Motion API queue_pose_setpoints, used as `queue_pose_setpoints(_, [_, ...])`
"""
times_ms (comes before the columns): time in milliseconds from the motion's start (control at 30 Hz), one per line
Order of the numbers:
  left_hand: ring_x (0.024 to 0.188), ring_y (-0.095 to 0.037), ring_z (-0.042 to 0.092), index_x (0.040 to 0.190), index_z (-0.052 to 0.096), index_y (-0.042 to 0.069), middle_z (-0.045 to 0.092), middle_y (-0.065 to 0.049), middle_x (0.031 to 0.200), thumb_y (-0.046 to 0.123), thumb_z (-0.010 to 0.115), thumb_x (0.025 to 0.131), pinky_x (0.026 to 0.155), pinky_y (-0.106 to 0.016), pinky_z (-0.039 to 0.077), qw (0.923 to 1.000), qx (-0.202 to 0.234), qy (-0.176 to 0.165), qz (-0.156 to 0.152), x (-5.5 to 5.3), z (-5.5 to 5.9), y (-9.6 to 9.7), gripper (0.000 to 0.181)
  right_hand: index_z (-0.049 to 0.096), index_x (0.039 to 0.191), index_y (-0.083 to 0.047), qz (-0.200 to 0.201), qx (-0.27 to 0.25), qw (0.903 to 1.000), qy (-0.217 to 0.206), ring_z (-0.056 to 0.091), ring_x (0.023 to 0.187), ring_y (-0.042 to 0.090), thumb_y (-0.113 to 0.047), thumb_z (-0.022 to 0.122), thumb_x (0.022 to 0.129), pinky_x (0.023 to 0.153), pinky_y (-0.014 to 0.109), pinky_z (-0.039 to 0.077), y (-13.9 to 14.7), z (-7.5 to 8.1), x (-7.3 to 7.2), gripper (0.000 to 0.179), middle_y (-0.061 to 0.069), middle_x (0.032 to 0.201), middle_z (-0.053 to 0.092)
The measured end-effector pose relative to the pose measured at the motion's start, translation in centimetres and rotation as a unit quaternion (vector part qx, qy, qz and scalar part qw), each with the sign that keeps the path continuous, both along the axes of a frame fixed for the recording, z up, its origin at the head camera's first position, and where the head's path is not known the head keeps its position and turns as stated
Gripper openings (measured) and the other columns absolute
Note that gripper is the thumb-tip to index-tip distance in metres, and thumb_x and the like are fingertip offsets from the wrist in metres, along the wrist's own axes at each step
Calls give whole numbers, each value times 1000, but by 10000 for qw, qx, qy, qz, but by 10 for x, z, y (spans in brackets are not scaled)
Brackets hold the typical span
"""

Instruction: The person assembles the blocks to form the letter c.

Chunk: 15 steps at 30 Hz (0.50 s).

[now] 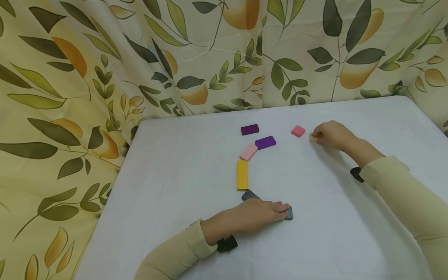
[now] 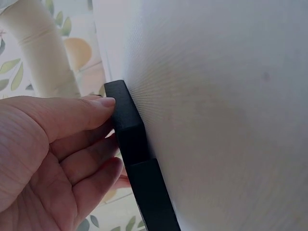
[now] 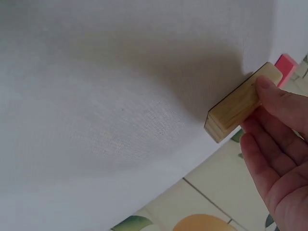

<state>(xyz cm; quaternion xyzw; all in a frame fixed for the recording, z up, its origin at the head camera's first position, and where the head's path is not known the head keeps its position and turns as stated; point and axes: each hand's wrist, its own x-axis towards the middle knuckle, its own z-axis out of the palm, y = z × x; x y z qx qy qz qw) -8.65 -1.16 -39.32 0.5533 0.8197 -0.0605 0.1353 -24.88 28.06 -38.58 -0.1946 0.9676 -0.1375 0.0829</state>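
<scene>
My left hand lies low over two dark grey blocks. One dark block shows beyond the knuckles and another dark block shows under the fingertips. In the left wrist view, the thumb and fingers grip one black block, which touches a second black block. Farther right, my right hand pinches a plain wooden block between thumb and fingers, on the white surface. Just left of it is a coral-pink block.
A yellow block, light pink block and purple block run in a curve up from the dark ones. A dark maroon block lies behind them. The white-covered table meets a leaf-and-fruit patterned curtain.
</scene>
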Motion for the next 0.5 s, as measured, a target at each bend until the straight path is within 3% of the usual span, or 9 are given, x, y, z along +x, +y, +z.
queue_pose_setpoints(333, [130,0,23,140,40,18,29,9,146,15,42,99,96,-13,30,10000,-54,-71,12,-1,0,1,42,64,98,14,137,-55,9999,39,56,93,42,7,69,75,83,53,43,-5,0,12,24,28,97,62])
queue_pose_setpoints(500, [130,0,25,140,41,17,31,8,146,15,43,99,96,-13,30,10000,13,-51,-14,-1,1,0,41,64,97,13,388,-186,9989,176,59,90,41,6,70,75,81,51,45,-13,-2,19,24,25,93,64])
